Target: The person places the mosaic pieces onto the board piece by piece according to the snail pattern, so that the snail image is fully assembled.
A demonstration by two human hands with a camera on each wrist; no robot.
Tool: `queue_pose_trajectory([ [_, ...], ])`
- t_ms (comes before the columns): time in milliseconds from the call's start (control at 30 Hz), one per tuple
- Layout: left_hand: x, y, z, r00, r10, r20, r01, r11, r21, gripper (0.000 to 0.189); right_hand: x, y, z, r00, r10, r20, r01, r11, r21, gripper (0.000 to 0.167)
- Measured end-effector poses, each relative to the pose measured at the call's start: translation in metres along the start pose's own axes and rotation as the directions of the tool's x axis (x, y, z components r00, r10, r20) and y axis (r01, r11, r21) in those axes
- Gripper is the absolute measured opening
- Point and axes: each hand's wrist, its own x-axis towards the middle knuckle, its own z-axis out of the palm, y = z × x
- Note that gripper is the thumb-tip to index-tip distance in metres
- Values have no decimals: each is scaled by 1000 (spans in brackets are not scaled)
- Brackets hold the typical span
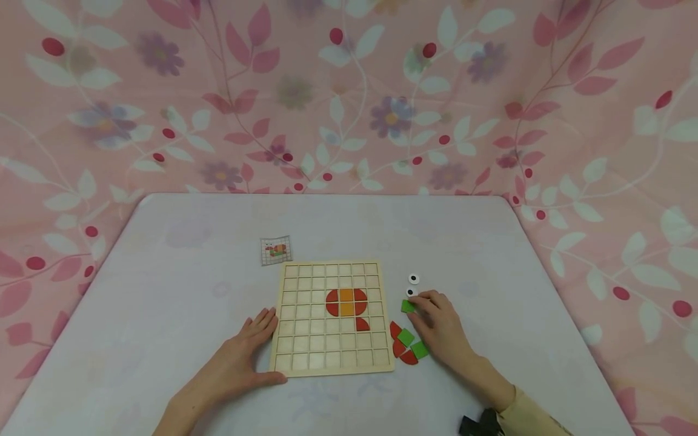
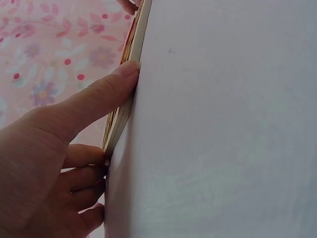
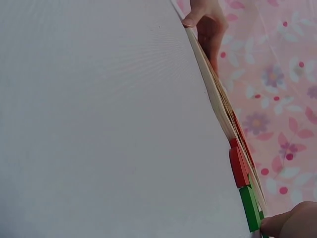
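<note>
A wooden grid board [image 1: 311, 351] lies on the table, with red quarter-circle pieces [image 1: 360, 295] and orange squares [image 1: 346, 309] set in its cells. My left hand [image 1: 234, 357] rests at its left side, fingers along the left edge and thumb touching the near edge by the corner; the left wrist view shows that thumb [image 2: 106, 89] on the frame. Right of the board, my right hand [image 1: 444, 330] pinches a green square [image 1: 407, 306] between thumb and finger. Just beyond it lie two round eye pieces [image 1: 414, 278]. In the right wrist view only part of the right hand [image 3: 294, 222] shows.
More green squares [image 1: 419, 349] and red quarter-circles [image 1: 409, 358] lie loosely by the board's lower right edge. A small picture card [image 1: 276, 251] with a gridded design sits beyond the upper left corner. A dark object [image 1: 480, 424] is near the right sleeve. Floral cloth [image 1: 349, 97] hangs behind the table.
</note>
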Motion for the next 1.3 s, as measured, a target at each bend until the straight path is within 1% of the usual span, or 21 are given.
queue_pose_trajectory([
  [167, 0, 0, 0, 1000, 0, 1, 0, 1000, 3, 114, 2, -7, -1, 997, 47, 54, -47, 999, 0, 31],
  [233, 0, 0, 1, 1000, -1, 1, 1, 1000, 4, 114, 2, -9, -1, 996, 54, 70, -54, 999, -2, 31],
  [600, 1, 0, 0, 1000, -19, 19, 19, 1000, -6, 115, 3, -9, 5, 997, 38, 69, -37, 999, -19, 29],
  [867, 0, 0, 1, 1000, -21, 15, 21, 1000, -10, 115, 4, -13, 8, 997, 30, 78, -30, 1000, 4, 29],
  [1100, -1, -1, 1, 1000, -10, 4, 10, 1000, -28, 115, 7, -23, 7, 991, 50, 124, -55, 998, 37, 27],
  [1200, -1, -1, 1, 1000, -11, 3, 11, 1000, -22, 115, 9, -28, 9, 991, 28, 129, -34, 999, 41, 26],
  [1300, -1, -1, 2, 1000, -11, 2, 11, 1000, -16, 116, 10, -32, 12, 993, -14, 117, 10, 999, 33, 27],
])
